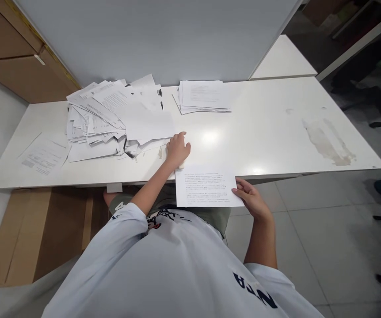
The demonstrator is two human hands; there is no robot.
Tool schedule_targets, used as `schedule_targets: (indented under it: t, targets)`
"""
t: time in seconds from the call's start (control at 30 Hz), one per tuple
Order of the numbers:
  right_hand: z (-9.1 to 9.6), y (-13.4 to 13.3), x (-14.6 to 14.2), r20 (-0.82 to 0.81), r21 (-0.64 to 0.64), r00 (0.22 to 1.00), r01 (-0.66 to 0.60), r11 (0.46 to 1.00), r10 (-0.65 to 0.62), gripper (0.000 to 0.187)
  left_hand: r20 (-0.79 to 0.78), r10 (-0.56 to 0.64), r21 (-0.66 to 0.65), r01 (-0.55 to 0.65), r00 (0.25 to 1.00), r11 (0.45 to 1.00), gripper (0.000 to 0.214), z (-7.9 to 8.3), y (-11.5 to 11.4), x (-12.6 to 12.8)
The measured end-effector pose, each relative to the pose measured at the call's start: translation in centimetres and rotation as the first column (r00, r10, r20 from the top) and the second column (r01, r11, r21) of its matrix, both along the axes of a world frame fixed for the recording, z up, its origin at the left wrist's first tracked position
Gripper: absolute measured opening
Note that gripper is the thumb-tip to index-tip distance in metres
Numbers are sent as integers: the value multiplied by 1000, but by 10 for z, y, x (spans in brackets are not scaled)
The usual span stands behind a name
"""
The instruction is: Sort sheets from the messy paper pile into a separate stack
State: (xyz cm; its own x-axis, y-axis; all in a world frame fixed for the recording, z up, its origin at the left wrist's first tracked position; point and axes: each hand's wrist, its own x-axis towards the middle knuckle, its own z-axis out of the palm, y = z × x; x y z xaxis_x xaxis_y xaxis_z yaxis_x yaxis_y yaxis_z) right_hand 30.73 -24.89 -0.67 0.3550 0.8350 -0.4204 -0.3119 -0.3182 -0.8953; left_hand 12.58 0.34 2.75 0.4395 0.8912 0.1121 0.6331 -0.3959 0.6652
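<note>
A printed sheet of paper overhangs the near edge of the table. My right hand pinches its right side, thumb on top and fingers beneath. My left hand is over the table just above the sheet's upper left corner, thumb and index finger apart, nothing visible between them; its other fingers are partly hidden. Left of this hand lies a large messy heap of papers, with a blank sheet on top reaching close to my fingers. Farther back sits a neater stack of printed sheets.
A loose printed sheet lies at the left of the white table. A grey panel rises behind it. Cardboard boxes stand below and at the far left. A peeled patch marks the right end.
</note>
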Motion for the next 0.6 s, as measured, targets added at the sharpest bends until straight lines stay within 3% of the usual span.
schedule_targets:
  t: [0.1, 0.3, 0.5, 0.6]
  targets:
    - [-2, 0, 3, 12, 2, 1000, -13, 1000, 13, 55, -99, -19, 4, 20, 995, 1000, 31, 1, -6, 1]
    - [-1, -1, 7, -6, -38, 994, -108, 993, 107, 45, -135, -20, 1, 20, 991, 1000, 29, 4, -13, -3]
    - [-6, 1, 12, -9, -70, 996, -93, 993, 93, 44, -256, -110, 148, 151, 960, 977, 42, 8, -21, 3]
    - [-11, 0, 14, 6, -53, 994, -107, 993, 108, 43, -221, -126, 110, 153, 967, 982, 37, 8, -19, 3]
